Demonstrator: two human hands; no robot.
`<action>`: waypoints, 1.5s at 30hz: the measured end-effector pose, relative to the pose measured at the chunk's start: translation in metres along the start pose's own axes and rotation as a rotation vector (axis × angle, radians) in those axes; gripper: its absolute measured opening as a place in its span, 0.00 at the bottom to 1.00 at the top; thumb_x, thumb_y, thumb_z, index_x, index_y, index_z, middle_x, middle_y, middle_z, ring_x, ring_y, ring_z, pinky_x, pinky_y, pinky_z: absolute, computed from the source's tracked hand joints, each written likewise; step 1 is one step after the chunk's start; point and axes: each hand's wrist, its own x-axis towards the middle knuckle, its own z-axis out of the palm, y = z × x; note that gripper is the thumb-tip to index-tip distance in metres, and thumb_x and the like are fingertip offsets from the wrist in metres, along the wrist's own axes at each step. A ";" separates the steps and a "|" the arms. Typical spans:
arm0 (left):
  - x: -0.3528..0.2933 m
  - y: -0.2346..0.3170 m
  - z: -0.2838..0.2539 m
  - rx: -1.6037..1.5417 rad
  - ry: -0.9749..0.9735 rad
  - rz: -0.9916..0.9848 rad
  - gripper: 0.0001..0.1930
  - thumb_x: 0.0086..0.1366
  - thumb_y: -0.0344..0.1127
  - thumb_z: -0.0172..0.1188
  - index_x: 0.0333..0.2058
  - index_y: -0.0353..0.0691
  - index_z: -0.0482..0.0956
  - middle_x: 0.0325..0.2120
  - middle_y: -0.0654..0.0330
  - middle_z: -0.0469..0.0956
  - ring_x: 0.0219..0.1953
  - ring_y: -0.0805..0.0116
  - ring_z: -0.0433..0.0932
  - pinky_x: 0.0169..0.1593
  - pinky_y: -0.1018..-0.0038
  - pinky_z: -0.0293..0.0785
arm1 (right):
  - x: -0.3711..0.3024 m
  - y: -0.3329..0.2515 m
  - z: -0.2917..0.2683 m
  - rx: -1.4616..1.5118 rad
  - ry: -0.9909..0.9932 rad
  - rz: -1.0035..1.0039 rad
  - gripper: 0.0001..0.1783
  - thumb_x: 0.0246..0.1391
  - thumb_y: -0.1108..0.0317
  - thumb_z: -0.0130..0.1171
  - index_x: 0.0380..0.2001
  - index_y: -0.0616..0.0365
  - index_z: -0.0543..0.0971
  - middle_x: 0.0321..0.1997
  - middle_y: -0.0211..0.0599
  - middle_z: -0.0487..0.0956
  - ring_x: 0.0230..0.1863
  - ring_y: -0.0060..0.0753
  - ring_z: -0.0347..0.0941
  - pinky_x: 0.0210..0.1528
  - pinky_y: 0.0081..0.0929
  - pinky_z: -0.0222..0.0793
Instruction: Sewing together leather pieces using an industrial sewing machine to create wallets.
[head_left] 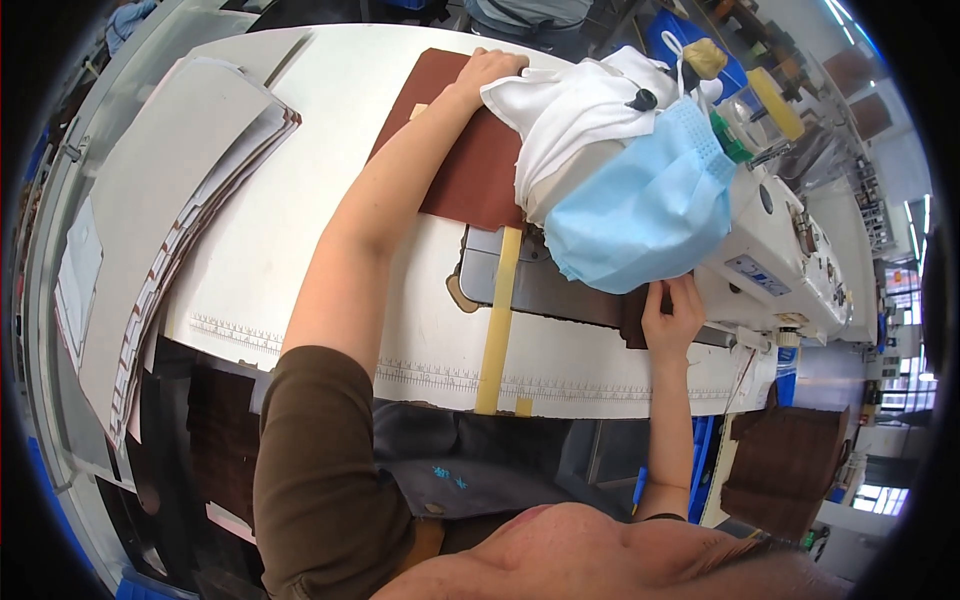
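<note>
My left hand [492, 68] reaches across the table to the far edge of a reddish-brown leather-like panel [478, 172]. Its fingers look bent but apart, resting on the panel, partly behind a white cloth. My right hand [672, 312] has thumb and fingers together on the edge of a dark brown piece [634, 325] beside the sewing machine [775, 255]. The machine's head is draped with the white cloth [585, 110] and a light blue face mask [645, 205], which hide the needle area. A grey metal plate [482, 268] lies under the machine's head.
A stack of pale sheets with brown edges [180, 150] lies at the left of the white table [250, 200]. Yellow tape [497, 330] crosses the printed ruler [420, 374] near the front edge. Brown pieces [785, 465] hang at the lower right. Another person [530, 15] sits beyond the table.
</note>
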 end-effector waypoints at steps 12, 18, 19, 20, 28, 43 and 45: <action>-0.219 0.063 -0.206 -0.519 0.273 -0.508 0.12 0.57 0.39 0.66 0.28 0.33 0.82 0.18 0.64 0.78 0.24 0.82 0.73 0.28 0.82 0.68 | -0.007 -0.159 0.004 0.755 -0.299 0.048 0.20 0.45 0.73 0.66 0.44 0.64 0.76 0.40 0.45 0.79 0.42 0.44 0.77 0.45 0.32 0.72; -0.290 0.146 -0.243 -0.186 0.549 -0.574 0.19 0.58 0.30 0.64 0.47 0.33 0.73 0.47 0.54 0.71 0.44 0.74 0.71 0.44 0.77 0.70 | -0.003 -0.230 0.028 0.763 -0.689 0.103 0.14 0.54 0.69 0.57 0.40 0.69 0.74 0.14 0.54 0.72 0.22 0.56 0.74 0.22 0.42 0.68; -0.299 0.174 -0.241 0.022 0.616 -0.589 0.25 0.59 0.29 0.62 0.54 0.34 0.68 0.53 0.52 0.65 0.50 0.71 0.67 0.50 0.74 0.68 | -0.009 -0.231 0.030 0.726 -0.657 0.105 0.15 0.54 0.72 0.55 0.44 0.68 0.74 0.20 0.52 0.76 0.24 0.53 0.75 0.23 0.39 0.69; -0.320 0.204 -0.237 -0.384 0.558 -0.699 0.27 0.61 0.30 0.60 0.58 0.35 0.62 0.56 0.52 0.62 0.53 0.70 0.65 0.52 0.72 0.66 | -0.015 -0.242 0.027 0.604 -0.538 -0.026 0.18 0.53 0.73 0.55 0.47 0.67 0.73 0.26 0.51 0.77 0.24 0.50 0.76 0.23 0.37 0.71; -0.501 0.198 -0.171 -0.997 1.169 -1.168 0.20 0.69 0.31 0.47 0.58 0.33 0.62 0.52 0.56 0.70 0.52 0.68 0.69 0.57 0.74 0.63 | -0.060 -0.292 0.012 0.758 -0.852 -0.542 0.28 0.49 0.59 0.63 0.52 0.62 0.72 0.51 0.51 0.75 0.31 0.40 0.77 0.36 0.29 0.73; -0.648 0.017 -0.165 0.560 0.750 -1.526 0.35 0.50 0.34 0.69 0.57 0.38 0.63 0.49 0.44 0.66 0.52 0.49 0.66 0.53 0.59 0.67 | -0.010 -0.135 -0.025 0.288 -0.351 -0.024 0.09 0.53 0.78 0.55 0.38 0.64 0.80 0.41 0.46 0.80 0.43 0.41 0.78 0.48 0.31 0.71; -0.527 0.088 -0.216 0.118 0.832 -1.114 0.06 0.57 0.27 0.61 0.34 0.36 0.80 0.31 0.56 0.78 0.34 0.63 0.77 0.43 0.74 0.73 | 0.003 -0.065 -0.036 0.078 -0.261 0.128 0.11 0.58 0.74 0.52 0.41 0.65 0.79 0.43 0.42 0.80 0.44 0.38 0.77 0.48 0.28 0.69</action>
